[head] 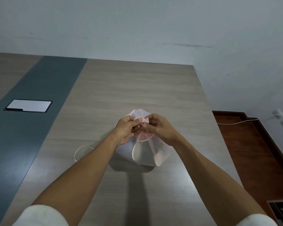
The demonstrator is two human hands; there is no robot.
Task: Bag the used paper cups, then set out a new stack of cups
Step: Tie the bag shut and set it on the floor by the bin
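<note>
Head view looks down along your two bare forearms, white ribbed sleeves (pixel 41 215) pushed up near the bottom edge, onto a pale wood-grain table (pixel 137 85). Take the translucent pinkish-white plastic bag (pixel 126 150) as your landmark: it sits on that table roughly in the middle of its width, bulging and gathered at the top, with white rounded shapes showing through its near side; whether these are the used cups you cannot tell through the film. Your left hand (pixel 126 129) is directly over the bag's left shoulder, fingers curled together and pinching the bunched pink neck of the bag (pixel 141 120). Your right hand (pixel 160 128) is over the bag's right shoulder, its fingers likewise curled and clamped on the same pink neck, so both hands meet above the bag's top, knuckles nearly touching. Two pink strands of the bag's film hang from the pinch down its near face. Just left of the bag, a thin pale loop of string (pixel 79 151) lies flat on the table. Well to the left of the bag, a dark grey strip (pixel 39 88) runs along the table, with a white rectangular panel in a black frame (pixel 29 106) set in it. Right of the bag, beyond the table edge, lies reddish-brown flooring (pixel 245 144) with a white cable (pixel 235 122) across it.
</note>
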